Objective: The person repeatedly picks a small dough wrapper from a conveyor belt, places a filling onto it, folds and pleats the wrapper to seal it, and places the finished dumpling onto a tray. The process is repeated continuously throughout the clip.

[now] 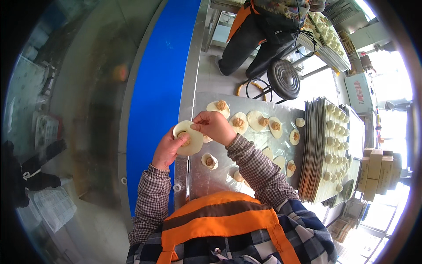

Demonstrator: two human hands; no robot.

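Observation:
A round, pale dough wrapper (194, 144) with a lump of brown filling is held up over the edge between the blue belt and the metal table. My left hand (165, 150) cups it from below, its thumb lying on the filling. With fingertips pinched together, my right hand (216, 126) grips the wrapper's upper right rim. More wrappers topped with filling lie on the table beyond my right hand, among them an oval one (275, 127) and one partly folded (209, 161) nearer me. A few bare wrappers (279, 162) are partly hidden by my right forearm.
The blue conveyor belt (160, 83) runs along the left of the metal table (290, 115). At the right stands a tall stack of trays (310, 154), with several small dough balls on top. Past the far edge are a round stool (284, 79) and another person's dark-trousered legs (246, 48).

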